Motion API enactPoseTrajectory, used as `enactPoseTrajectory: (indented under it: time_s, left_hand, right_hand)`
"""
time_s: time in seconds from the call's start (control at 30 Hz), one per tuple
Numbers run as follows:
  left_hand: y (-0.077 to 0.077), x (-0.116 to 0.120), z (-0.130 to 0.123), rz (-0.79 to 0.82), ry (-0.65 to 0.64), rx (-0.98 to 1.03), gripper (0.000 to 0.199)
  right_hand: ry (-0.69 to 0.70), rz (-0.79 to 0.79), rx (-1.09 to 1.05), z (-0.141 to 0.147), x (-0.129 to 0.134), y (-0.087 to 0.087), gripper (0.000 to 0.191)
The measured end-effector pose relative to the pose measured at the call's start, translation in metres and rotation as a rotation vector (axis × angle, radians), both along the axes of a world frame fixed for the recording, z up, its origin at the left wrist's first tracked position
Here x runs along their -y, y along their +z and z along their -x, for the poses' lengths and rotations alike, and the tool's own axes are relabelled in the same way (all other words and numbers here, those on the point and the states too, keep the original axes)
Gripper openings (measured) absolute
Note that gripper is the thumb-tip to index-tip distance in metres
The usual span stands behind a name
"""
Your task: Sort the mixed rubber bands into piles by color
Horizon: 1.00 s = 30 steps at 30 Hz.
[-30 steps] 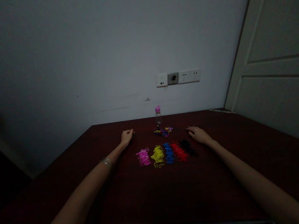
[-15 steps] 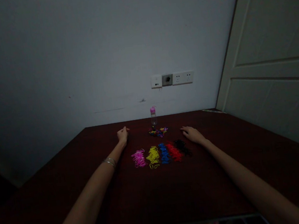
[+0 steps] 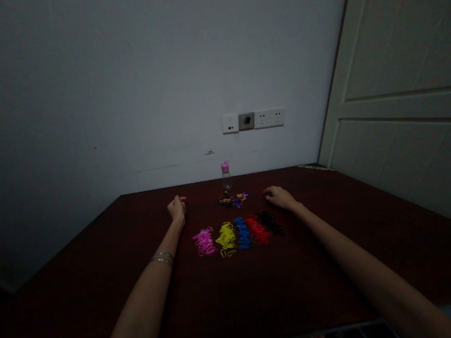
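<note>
Our left hand (image 3: 178,209) rests curled on surface (image 3: 239,292); our right hand (image 3: 279,196) lies palm-down, fingers bent; whether either grip is closed, we cannot tell.

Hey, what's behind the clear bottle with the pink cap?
Behind the clear bottle are a strip of the dark red table and the pale wall. The pink cap covers a small patch of wall that can't be seen.

The dark-red table (image 3: 263,289) bears coloured loops (image 3: 227,235) and a bottle (image 3: 227,179).
</note>
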<state>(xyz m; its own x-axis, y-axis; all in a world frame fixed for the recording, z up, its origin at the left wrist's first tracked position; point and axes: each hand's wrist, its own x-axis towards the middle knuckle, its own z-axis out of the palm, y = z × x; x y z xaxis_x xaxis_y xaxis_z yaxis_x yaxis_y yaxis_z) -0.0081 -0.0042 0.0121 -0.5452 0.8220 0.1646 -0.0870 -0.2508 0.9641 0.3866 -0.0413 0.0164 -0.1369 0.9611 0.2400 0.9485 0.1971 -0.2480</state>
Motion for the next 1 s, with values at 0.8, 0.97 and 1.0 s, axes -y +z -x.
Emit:
enactPoseTrajectory:
  time_s: [0.8,0.97,1.0]
  left_hand:
    - [-0.001,0.010,-0.004,0.029,-0.074,-0.109,0.034]
    - [-0.002,0.009,-0.003,0.023,-0.087,-0.136,0.036]
    - [-0.002,0.009,-0.003,0.022,-0.086,-0.139,0.037]
  right_hand:
    - [0.049,-0.046,0.164,0.059,-0.012,0.011,0.022]
    - [0.042,-0.060,0.136,0.060,-0.010,0.011,0.023]
    - [0.045,-0.061,0.129,0.060,-0.011,0.011,0.025]
